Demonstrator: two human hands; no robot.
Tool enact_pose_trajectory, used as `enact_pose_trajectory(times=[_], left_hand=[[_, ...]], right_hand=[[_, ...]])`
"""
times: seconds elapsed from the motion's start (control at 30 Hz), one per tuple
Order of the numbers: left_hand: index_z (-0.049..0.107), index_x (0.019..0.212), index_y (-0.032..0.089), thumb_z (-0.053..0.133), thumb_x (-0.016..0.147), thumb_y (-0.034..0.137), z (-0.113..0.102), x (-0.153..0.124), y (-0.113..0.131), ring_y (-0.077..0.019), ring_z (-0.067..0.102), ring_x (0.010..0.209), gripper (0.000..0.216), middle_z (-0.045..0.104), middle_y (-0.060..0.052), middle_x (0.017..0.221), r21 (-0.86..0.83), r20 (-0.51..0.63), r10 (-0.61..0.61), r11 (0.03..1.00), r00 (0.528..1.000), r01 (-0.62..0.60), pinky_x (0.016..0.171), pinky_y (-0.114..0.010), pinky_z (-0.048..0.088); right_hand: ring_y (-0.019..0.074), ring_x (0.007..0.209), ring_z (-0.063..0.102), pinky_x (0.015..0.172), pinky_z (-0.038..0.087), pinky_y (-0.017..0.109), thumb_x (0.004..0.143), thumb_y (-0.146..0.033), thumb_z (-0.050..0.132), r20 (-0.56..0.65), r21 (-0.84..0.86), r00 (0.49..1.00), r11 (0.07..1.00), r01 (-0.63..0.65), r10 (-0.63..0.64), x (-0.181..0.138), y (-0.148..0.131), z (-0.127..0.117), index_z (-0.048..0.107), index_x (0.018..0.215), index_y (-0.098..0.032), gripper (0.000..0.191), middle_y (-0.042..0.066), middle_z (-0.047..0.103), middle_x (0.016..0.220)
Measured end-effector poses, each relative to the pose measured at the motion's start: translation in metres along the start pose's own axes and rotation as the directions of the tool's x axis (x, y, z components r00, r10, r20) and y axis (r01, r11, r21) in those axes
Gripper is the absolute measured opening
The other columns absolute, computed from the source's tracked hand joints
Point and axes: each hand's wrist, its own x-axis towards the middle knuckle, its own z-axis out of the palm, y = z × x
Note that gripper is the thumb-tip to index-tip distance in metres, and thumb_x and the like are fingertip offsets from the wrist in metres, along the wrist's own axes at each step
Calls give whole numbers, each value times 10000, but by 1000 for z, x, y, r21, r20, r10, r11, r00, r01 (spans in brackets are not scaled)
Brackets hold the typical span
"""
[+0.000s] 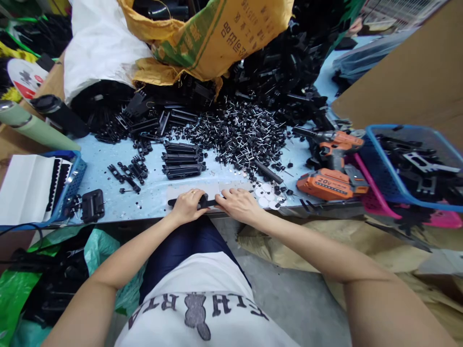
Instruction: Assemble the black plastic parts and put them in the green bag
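Observation:
At the table's front edge, my left hand [188,206] is closed round a long black plastic part [207,203]. The fingers of my right hand [238,204] pinch the right end of the same part. Its underside and ends are partly hidden by my hands. Just beyond lie several black bar-shaped assemblies [183,160] in a stack of rows. A big heap of black-headed screws with metal shafts [246,132] spreads behind my right hand. White round discs [265,193] are scattered to the right of that hand.
An orange cordless drill [325,183] lies on the right, beside a blue basket [415,200] of black parts. Small black pieces [130,172] sit to the left. A yellow sack [217,41] and black-part piles stand behind. Bottles [39,130] and a blue bin [77,173] are far left.

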Motion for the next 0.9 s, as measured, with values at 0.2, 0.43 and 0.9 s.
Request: enact_pose_trajectory(times=[0.2, 0.43, 0.9], left_hand=[[481, 1047, 194, 635, 768, 406, -1, 4, 2, -219, 600, 902, 384, 624, -62, 957, -43, -60, -87, 995, 994, 85, 752, -324, 471], [486, 1084, 186, 611, 763, 505, 1, 21, 6, -232, 577, 964, 470, 604, -75, 1012, 8, 142, -76, 997, 987, 76, 774, -330, 465], [587, 1014, 62, 340, 850, 15, 3, 135, 0, -241, 550, 987, 300, 594, -166, 1015, 234, 27, -226, 948, 974, 214, 841, -354, 439]], right_hand=[[196, 806, 549, 677, 292, 287, 965, -396, 256, -54, -40, 999, 999, -4, 2, 7, 3, -5, 546, 1028, -186, 364, 104, 592, 935], [180, 791, 545, 659, 293, 274, 949, -461, 295, -83, 1, 993, 996, 85, -85, 3, 28, 29, 584, 1005, -175, 410, 81, 610, 875], [243, 937, 520, 730, 396, 316, 896, -141, 324, -101, 4, 847, 851, -525, 523, 66, 79, 37, 560, 1058, -100, 290, 179, 573, 1015]])
